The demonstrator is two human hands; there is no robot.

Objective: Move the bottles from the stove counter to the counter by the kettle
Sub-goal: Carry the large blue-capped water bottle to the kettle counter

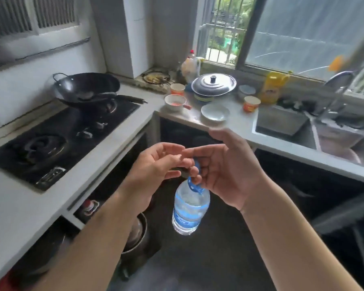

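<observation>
1. The water bottle (190, 211) isn't on any counter right now. It's dangling in mid-air over the floor, just off the front edge of the stove counter (13, 206), hanging by its blue carry loop (194, 181).
2. Only the right hand (225, 171) carries it. A couple of fingers (194, 172) are hooked through the loop and the rest are fanned out. That's a thin grip for a bottle that looks pretty full, so if it swings I reckon the loop could slide off a fingertip and the bottle hits the floor.
3. The left hand (156, 164) sits right next to the loop, fingers loosely spread and holding nothing I can make out. Can't tell if it touches the loop. If a hand swap is coming, that's the risky bit: one hand lets go before the other has hooked in.
4. The loop looks like thin plastic round the neck, so a jerk might pop it off. Just a guess.
5. Further out, the far counter is crowded near its front edge: a white bowl (214, 112), a paper cup (251, 103), a lidded pot (213, 85). A swinging bottle could clip those.
6. No kettle in view, so I can't judge how clear the landing spot is.
</observation>
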